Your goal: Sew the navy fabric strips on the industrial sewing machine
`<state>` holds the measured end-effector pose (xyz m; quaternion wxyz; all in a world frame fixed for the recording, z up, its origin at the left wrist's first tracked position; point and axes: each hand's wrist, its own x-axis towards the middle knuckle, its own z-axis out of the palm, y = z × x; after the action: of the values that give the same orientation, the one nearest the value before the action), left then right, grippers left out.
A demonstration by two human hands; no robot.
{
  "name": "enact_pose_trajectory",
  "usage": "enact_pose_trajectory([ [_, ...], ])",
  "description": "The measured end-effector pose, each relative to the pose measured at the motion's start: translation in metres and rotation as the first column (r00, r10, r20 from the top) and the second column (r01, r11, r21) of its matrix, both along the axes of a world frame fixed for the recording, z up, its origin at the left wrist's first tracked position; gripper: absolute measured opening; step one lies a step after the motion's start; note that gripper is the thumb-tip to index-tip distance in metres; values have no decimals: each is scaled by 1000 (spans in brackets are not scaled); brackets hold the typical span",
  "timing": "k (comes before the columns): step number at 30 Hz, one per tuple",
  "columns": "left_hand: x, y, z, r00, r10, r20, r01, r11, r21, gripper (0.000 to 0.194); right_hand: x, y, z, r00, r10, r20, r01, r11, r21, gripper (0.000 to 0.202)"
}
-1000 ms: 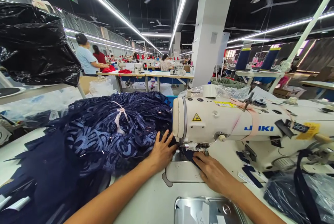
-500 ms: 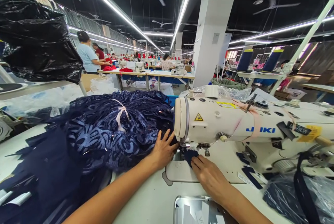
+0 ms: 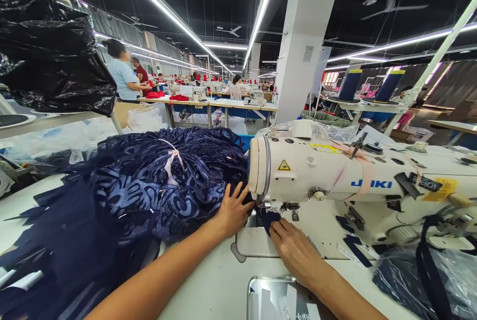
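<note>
A white sewing machine (image 3: 316, 166) stands in front of me, its needle area over a small navy fabric piece (image 3: 269, 221). My right hand (image 3: 292, 243) has its fingers closed on the near edge of that piece, just right of the presser foot. My left hand (image 3: 234, 210) lies to the left of the machine head, fingers spread, against dark fabric behind the needle area. Beside it spreads a large heap of navy patterned fabric (image 3: 149, 191), bundled with a pale tie (image 3: 172, 163). The fingertips of my left hand are partly hidden by the machine head.
At the front sits a metal tin (image 3: 283, 297) with labels in it. Dark strips (image 3: 357, 250) and a plastic-wrapped navy bundle (image 3: 413, 280) lie at right. A black plastic bag (image 3: 55, 51) hangs upper left. Co-workers (image 3: 122, 74) stand at farther tables.
The right hand and the small fabric piece have shifted slightly away from me, toward the needle. The left hand stays nearly in place. The camera view has moved a little.
</note>
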<state>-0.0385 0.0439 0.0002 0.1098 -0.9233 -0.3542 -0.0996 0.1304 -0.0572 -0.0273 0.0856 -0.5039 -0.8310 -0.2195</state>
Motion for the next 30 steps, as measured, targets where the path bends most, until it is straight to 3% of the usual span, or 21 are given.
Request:
enact_pose_trajectory([
  [25, 8, 14, -10, 990, -45, 134, 49, 998, -29, 23, -6, 9, -10, 999, -35, 32, 32, 996, 78, 30],
  [27, 8, 16, -11, 987, -79, 142, 79, 997, 6, 21, -1, 10, -11, 999, -27, 24, 25, 996, 83, 33],
  [30, 7, 19, -11, 967, -228, 113, 221, 973, 72, 21, 8, 12, -9, 998, -53, 34, 50, 995, 91, 35],
])
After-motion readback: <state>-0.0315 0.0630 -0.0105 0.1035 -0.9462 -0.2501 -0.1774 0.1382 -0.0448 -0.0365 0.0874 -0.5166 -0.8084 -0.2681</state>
